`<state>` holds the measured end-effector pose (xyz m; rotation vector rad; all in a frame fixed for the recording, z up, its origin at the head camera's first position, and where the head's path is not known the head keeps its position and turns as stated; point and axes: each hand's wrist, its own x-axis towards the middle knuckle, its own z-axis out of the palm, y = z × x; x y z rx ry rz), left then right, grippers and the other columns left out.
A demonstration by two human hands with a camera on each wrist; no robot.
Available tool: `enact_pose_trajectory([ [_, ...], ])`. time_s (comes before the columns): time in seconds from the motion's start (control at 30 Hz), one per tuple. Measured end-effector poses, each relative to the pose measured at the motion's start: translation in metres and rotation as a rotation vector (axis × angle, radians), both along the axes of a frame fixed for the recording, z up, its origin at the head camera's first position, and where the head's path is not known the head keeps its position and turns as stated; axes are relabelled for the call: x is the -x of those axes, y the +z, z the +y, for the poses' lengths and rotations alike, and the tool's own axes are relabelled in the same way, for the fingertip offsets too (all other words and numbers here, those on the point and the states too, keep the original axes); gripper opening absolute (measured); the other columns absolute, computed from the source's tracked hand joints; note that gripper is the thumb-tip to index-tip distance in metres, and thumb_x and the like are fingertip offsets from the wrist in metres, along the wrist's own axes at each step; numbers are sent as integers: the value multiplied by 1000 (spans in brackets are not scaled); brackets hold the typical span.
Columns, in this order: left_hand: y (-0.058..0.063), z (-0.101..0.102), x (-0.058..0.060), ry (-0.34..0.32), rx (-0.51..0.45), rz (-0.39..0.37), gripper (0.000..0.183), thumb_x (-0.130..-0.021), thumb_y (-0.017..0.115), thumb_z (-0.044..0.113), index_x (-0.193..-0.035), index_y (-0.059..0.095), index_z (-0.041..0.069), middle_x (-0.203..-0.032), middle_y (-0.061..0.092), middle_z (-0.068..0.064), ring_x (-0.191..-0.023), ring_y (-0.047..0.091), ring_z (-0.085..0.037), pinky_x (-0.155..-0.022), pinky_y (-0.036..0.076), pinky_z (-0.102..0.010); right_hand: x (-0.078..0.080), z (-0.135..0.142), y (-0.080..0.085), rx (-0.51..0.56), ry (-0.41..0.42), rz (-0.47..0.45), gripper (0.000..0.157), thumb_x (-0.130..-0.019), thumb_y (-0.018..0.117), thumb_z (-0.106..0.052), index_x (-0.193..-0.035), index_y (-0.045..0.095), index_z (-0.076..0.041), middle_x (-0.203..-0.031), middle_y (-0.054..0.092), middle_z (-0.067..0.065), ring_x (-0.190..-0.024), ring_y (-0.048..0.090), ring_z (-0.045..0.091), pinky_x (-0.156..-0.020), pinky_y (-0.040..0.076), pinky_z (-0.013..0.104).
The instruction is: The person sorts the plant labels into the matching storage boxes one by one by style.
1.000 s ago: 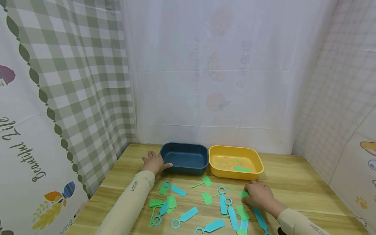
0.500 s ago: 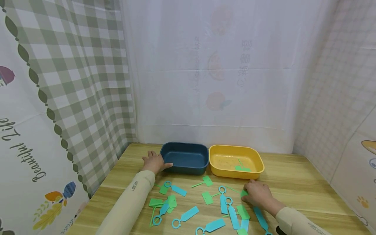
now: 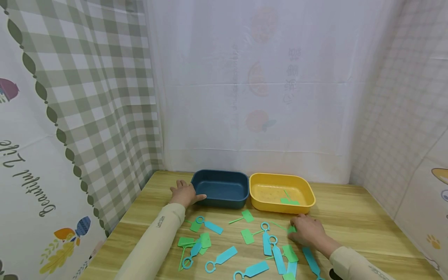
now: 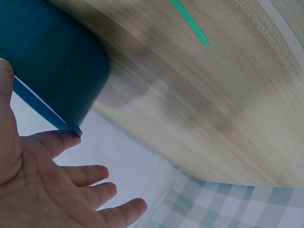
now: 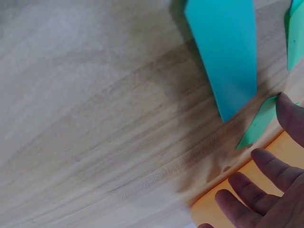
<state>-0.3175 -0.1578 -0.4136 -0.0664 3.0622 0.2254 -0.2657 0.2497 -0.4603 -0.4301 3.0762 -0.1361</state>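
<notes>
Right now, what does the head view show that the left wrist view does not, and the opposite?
Only the head view shows the yellow bin, the right hand, the light-blue tags and the floor of the dark blue bin.
Only the left wrist view shows the palm of the left hand.
Both show that hand, the dark blue bin, green plastic, wooden table and checkered cloth.

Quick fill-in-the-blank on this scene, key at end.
In the head view, the yellow bin stands to the ____ of the dark blue bin.
The left hand touches the ____ bin.
The tag inside the yellow bin is coloured ____.
The bin nearer the right hand is ____.
Right; dark blue; green; yellow.
</notes>
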Motion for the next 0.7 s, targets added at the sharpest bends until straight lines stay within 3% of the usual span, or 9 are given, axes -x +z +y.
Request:
enact_pose_trajectory([
  [0.4,-5,-1,4,-4,12,-3,87,-93,56,62,-143,45,-9,-149,26,-41,-142,18,-54,-106,22,-73,3,-1,2,-13,-12,-57,36,-78,85,-33,-98,70,-6,-94,61,8,-90,60,32,-77,47,63],
  [0.7,-4,0,3,-6,19,-6,88,-93,56,62,-143,45,-9,-149,26,-41,-142,18,-54,-105,23,-73,3,-4,2,-7,-13,3,39,-73,89,-30,-95,67,-7,-90,59,7,-86,60,28,-77,47,60],
])
